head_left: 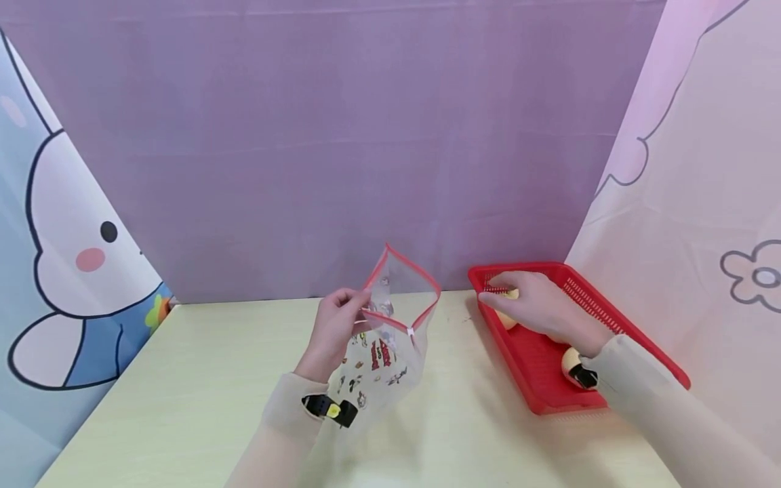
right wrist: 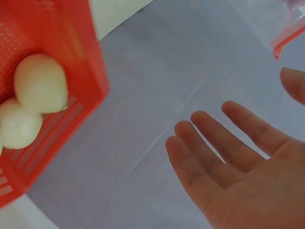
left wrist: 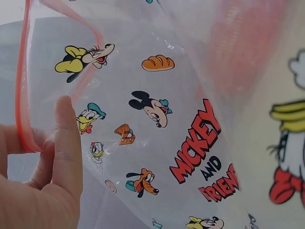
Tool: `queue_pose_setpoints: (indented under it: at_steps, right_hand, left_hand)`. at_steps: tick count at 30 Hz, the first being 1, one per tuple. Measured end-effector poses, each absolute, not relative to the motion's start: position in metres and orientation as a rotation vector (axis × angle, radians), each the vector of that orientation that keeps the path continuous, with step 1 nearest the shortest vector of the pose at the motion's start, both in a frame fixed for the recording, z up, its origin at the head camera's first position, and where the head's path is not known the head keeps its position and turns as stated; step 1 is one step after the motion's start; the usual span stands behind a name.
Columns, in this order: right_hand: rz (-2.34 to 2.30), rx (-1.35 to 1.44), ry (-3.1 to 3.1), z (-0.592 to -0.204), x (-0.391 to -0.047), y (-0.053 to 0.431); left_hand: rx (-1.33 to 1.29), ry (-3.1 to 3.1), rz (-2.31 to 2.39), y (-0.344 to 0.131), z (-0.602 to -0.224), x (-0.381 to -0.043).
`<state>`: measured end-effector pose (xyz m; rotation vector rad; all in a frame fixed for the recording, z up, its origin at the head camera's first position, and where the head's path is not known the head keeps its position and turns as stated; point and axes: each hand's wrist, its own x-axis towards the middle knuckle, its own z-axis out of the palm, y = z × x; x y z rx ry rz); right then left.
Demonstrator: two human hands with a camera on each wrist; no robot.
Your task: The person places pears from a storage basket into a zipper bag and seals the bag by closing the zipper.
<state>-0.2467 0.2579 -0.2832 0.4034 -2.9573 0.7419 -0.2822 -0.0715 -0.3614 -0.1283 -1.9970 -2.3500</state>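
Note:
A clear zip bag (head_left: 378,366) with a red zip rim, a white slider (head_left: 411,331) and cartoon prints hangs over the table with its mouth spread wide. My left hand (head_left: 332,325) pinches the bag's rim at its left side; thumb and fingers show on the red edge in the left wrist view. Above the far part of a red plastic basket (head_left: 531,400) is my right hand (head_left: 543,305), its fingers extended and the palm bare in the right wrist view. Pale yellow round things, one with a small nub (right wrist: 40,83), lie in the basket, partly hidden by the hand and sleeve.
The pale table (head_left: 201,379) meets a purple cloth backdrop (head_left: 342,149) at its far edge. Printed cloths stand at the left (head_left: 85,264) and right (head_left: 689,224). The basket sits on the right of the table, its raised slotted walls facing the bag's side.

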Motion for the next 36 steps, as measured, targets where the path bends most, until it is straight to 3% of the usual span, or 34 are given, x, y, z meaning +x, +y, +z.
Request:
queue_pose_setpoints:
  at_steps: [11, 36]
  right_hand:
    - [0.478, 0.354, -2.973, -0.299, -0.245, 0.285]
    - [0.478, 0.251, -3.007, -0.343, -0.235, 0.354]
  left_hand:
    - [-0.149, -2.019, -2.327, -0.072, -0.362, -0.28]
    - [-0.158, -2.014, -2.336, -0.073, -0.363, -0.276]
